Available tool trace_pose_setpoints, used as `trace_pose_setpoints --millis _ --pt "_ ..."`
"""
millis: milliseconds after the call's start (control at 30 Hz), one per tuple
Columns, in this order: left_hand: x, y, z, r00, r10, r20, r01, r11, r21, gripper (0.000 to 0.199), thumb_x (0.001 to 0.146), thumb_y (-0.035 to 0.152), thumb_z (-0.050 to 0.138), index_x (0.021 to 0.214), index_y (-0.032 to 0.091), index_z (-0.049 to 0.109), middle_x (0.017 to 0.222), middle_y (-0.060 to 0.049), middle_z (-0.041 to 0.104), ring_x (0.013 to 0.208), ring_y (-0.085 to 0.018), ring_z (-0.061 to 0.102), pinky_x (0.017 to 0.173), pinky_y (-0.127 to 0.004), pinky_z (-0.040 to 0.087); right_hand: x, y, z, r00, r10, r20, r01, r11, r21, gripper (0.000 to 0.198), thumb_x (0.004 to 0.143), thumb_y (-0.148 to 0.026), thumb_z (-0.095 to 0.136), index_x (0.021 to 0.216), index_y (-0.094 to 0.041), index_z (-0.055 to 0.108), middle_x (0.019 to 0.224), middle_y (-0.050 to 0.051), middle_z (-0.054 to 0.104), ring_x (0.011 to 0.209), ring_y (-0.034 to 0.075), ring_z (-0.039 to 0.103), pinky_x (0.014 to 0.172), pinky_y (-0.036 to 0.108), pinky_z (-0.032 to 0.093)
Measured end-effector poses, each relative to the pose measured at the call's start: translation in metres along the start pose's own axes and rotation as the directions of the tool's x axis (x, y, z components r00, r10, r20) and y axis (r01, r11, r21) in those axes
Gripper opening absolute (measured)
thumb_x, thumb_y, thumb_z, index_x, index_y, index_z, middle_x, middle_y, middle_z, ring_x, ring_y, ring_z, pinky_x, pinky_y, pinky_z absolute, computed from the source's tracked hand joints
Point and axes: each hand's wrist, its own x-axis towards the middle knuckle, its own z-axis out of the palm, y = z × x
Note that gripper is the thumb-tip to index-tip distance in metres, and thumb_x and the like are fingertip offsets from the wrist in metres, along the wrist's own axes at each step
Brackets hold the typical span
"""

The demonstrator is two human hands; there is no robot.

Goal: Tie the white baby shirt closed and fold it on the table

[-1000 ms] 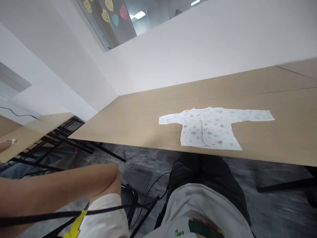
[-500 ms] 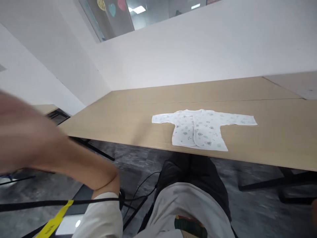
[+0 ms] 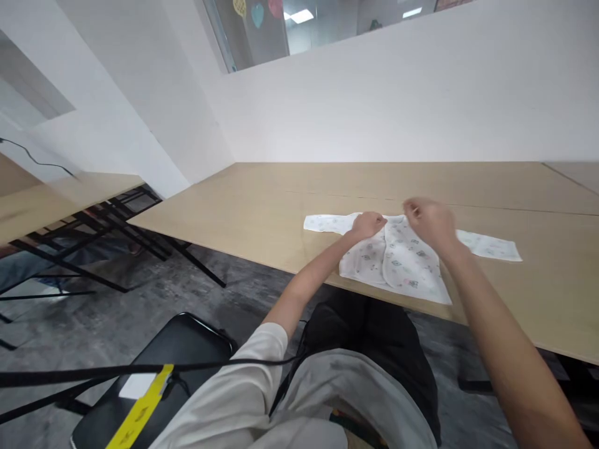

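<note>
Both hands rest on the baby shirt spread on the desk, left hand closed on its collar, right hand blurred, grip unclear.

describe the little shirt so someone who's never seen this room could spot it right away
On the long light wooden table by the white wall, near its front edge, lies a baby shirt, spread flat with sleeves out. The left hand and right hand are at its collar. It is white with small pastel prints, the only cloth there.
</note>
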Motion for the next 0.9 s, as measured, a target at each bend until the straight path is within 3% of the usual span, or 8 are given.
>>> trace_pose_setpoints --millis 100,167,367,500,700,900 --pt "0.008 0.001 0.023 0.998 -0.065 0.006 0.064 0.995 0.07 0.03 0.089 0.03 0.047 0.097 0.018 0.073 0.101 -0.008 0.072 0.097 -0.02 0.064 0.086 -0.029 0.049 0.0 0.003 0.034 0.951 0.096 0.294 -0.068 0.992 -0.105 0.028 0.087 -0.016 0.047 0.092 -0.013 0.075 0.093 0.015 0.072 0.085 0.025 0.065 0.071 0.031 0.045" --pt "0.008 0.0 0.029 0.996 -0.082 -0.023 0.084 0.992 0.09 0.03 0.089 0.028 0.048 0.106 0.019 0.07 0.107 -0.008 0.07 0.101 -0.02 0.063 0.089 -0.029 0.049 0.0 0.007 0.054 0.917 0.133 0.375 -0.097 0.989 -0.113 0.031 0.086 -0.014 0.046 0.097 -0.013 0.075 0.1 0.015 0.071 0.091 0.025 0.064 0.074 0.03 0.045" --pt "0.006 -0.002 0.031 0.996 -0.068 -0.06 0.074 0.992 0.102 0.033 0.089 0.026 0.048 0.113 0.019 0.068 0.116 -0.008 0.068 0.107 -0.02 0.062 0.097 -0.032 0.046 -0.006 0.013 0.07 0.931 0.095 0.353 -0.068 0.994 -0.087 0.036 0.092 -0.014 0.039 0.113 -0.011 0.069 0.112 0.016 0.066 0.105 0.025 0.06 0.081 0.029 0.043" --pt "0.007 -0.007 0.033 0.996 -0.061 -0.071 0.063 0.998 0.017 0.03 0.087 0.024 0.05 0.11 0.019 0.069 0.11 -0.007 0.07 0.106 -0.019 0.062 0.096 -0.03 0.047 -0.008 0.012 0.073 0.938 0.072 0.339 -0.05 0.996 -0.073 0.034 0.094 -0.016 0.038 0.108 -0.011 0.07 0.109 0.016 0.066 0.106 0.025 0.058 0.082 0.03 0.043" --pt "0.012 -0.011 0.032 0.997 -0.056 -0.058 0.051 0.995 -0.086 0.026 0.086 0.02 0.053 0.106 0.018 0.069 0.107 -0.004 0.071 0.099 -0.016 0.064 0.093 -0.028 0.048 -0.007 0.021 0.086 0.963 0.135 0.235 -0.159 0.984 0.086 0.023 0.085 -0.015 0.049 0.097 -0.012 0.068 0.099 0.013 0.067 0.094 0.022 0.06 0.081 0.03 0.044" --pt "0.01 -0.011 0.028 0.999 -0.009 -0.035 0.006 0.997 -0.079 0.023 0.088 0.02 0.051 0.102 0.016 0.069 0.106 -0.006 0.07 0.1 -0.016 0.063 0.093 -0.028 0.048 -0.008 0.023 0.089 0.966 0.151 0.209 -0.186 0.969 0.16 0.017 0.081 -0.017 0.051 0.087 -0.013 0.066 0.09 0.011 0.065 0.087 0.021 0.058 0.08 0.031 0.044"
